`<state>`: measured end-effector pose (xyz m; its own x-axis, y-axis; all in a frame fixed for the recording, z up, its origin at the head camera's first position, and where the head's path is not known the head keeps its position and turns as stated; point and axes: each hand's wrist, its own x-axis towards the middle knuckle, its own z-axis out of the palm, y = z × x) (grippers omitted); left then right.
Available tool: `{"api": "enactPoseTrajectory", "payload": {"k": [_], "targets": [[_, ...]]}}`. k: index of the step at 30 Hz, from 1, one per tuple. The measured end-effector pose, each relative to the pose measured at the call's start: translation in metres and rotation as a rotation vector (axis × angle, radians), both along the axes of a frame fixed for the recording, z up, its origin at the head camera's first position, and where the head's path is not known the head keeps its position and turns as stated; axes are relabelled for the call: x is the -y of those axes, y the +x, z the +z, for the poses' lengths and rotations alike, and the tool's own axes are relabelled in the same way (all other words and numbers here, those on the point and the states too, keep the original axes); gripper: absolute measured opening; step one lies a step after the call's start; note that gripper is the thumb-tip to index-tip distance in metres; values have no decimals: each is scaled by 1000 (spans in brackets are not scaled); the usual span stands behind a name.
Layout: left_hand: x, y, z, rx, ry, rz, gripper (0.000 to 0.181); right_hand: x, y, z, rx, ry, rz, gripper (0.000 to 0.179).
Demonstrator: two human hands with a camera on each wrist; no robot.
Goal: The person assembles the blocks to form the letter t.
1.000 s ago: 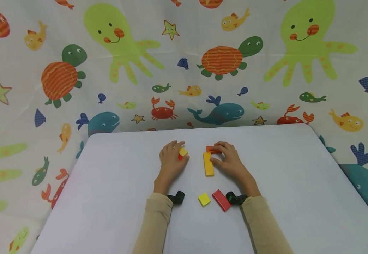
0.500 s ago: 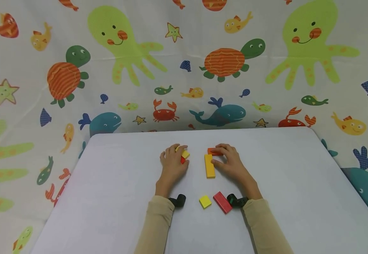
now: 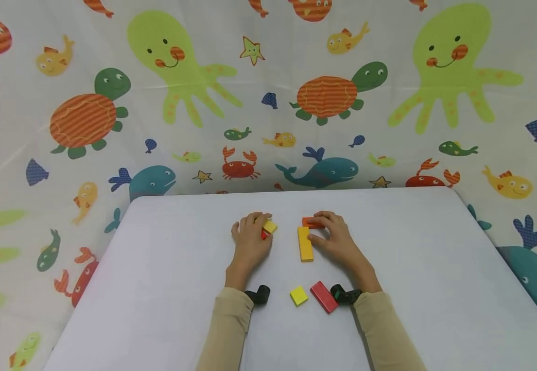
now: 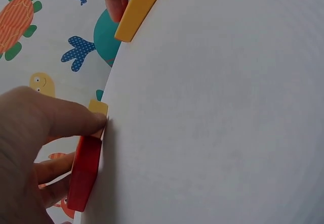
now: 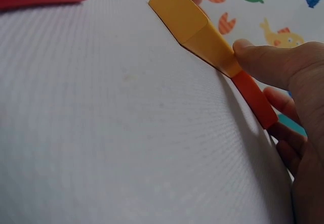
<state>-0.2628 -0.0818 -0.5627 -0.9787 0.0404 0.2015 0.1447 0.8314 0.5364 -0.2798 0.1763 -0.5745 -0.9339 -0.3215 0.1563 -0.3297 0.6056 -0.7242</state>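
Note:
In the head view, my left hand (image 3: 251,239) curls round a small yellow block (image 3: 270,226) and a red block (image 3: 264,235), both partly covered by it. The left wrist view shows its thumb on the yellow block (image 4: 98,106), with fingers behind the red block (image 4: 85,173). To the right, my right hand (image 3: 339,241) holds a long yellow block (image 3: 305,245) and an orange block (image 3: 308,221) that touches its far end. Its thumb presses the yellow block (image 5: 212,47), and fingers reach behind the orange block (image 5: 254,100). All these blocks are at the table's surface.
Nearer the front of the white table (image 3: 166,309) lie a small yellow square block (image 3: 298,296) and a red rectangular block (image 3: 324,297), the latter close to the right wrist camera (image 3: 344,295). Behind the table hangs a cloth (image 3: 259,67) printed with sea animals.
The head view has shifted slightly. Both hands keep their grip; the left hand's fingers move a little over the small yellow block, while the right hand and its blocks stay put.

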Motion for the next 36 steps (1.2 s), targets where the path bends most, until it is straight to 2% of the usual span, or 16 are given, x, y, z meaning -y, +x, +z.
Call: {"api": "enactPoseTrajectory", "payload": {"k": [5, 16, 24, 36], "targets": [[-3, -2, 1, 21, -1, -7, 44, -2, -1, -2, -25, 12, -7, 45], [-6, -7, 4, 63, -11, 7, 40, 0, -5, -4, -2, 4, -9, 45], [-7, -11, 4, 28, -24, 7, 38, 2, -7, -2, 2, 7, -10, 46], [-8, -4, 4, -37, -66, -15, 33, 4, 2, -1, 7, 16, -22, 47]]}}
